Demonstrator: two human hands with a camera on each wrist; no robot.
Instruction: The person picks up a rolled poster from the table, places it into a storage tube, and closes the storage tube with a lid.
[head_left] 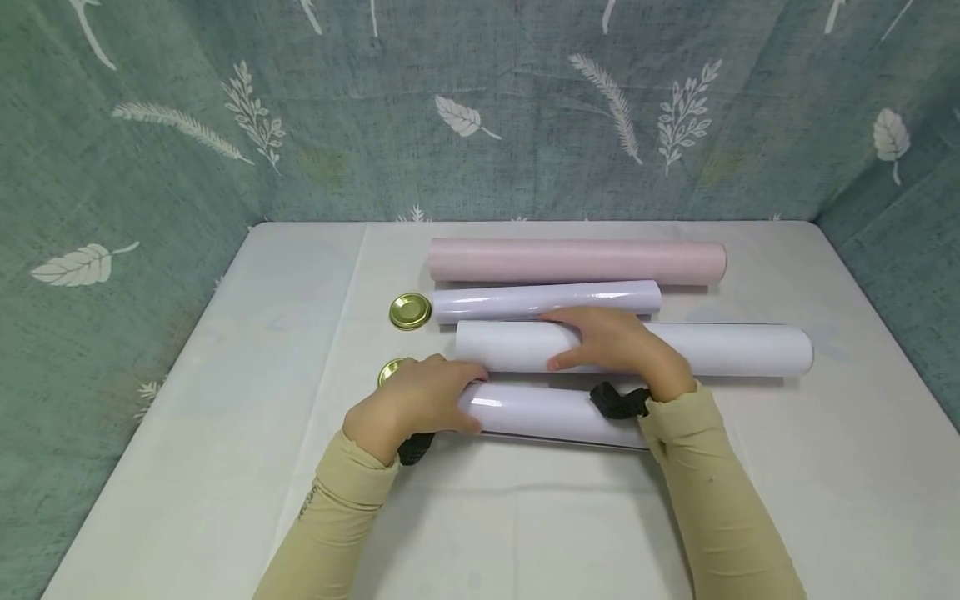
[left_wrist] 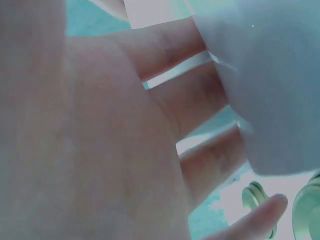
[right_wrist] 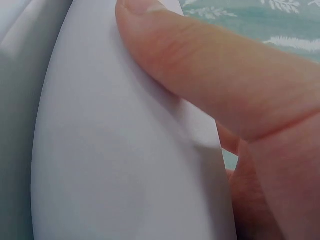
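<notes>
In the head view, my left hand (head_left: 420,404) grips the left end of the nearest glossy white roll (head_left: 547,414), thumb on the near side and fingers on the far side. The left wrist view shows the fingers (left_wrist: 192,95) along the side of this roll (left_wrist: 280,95). My right hand (head_left: 618,342) spans the longer white roll (head_left: 735,348) just behind, its thumb across the near side. Seen from the right wrist, that thumb (right_wrist: 190,65) lies against the smooth white surface of the roll (right_wrist: 115,150).
Behind lie a thinner glossy white roll (head_left: 547,300) and a pink roll (head_left: 577,262), roughly parallel. One gold jar lid (head_left: 410,311) lies left of the thin roll; another gold lid (head_left: 388,369) is partly hidden by my left hand. A leaf-patterned green cloth (head_left: 525,167) hangs behind the white-covered table (head_left: 225,417).
</notes>
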